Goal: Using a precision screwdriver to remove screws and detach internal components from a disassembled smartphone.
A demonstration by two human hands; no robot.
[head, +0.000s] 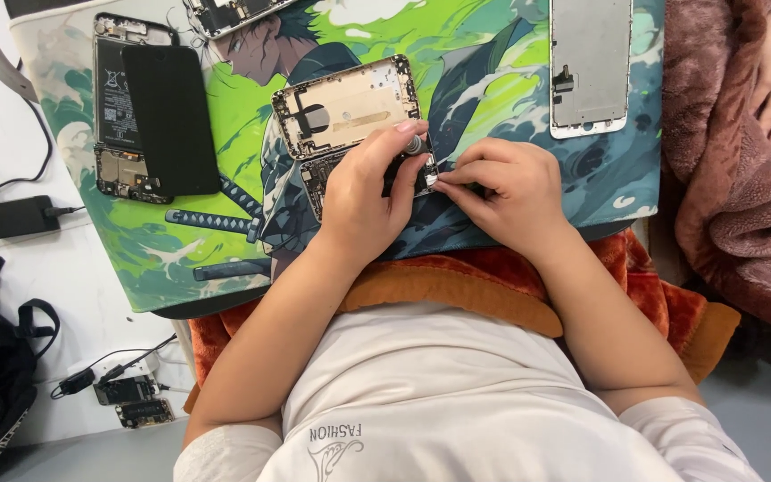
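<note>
Head view: left hand (363, 192) and right hand (501, 187) work on opened phone (350, 112)

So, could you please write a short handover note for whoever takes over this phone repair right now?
Left hand: presses a round-topped tool onto the opened phone chassis.
Right hand: pinches a small white part at the chassis's lower edge.
Things: chassis on the green printed mat; detached screen panel upper right; another opened phone with battery at left.
Done: screen off, insides exposed.
Left: small part still in the fingers; phone not reassembled.
</note>
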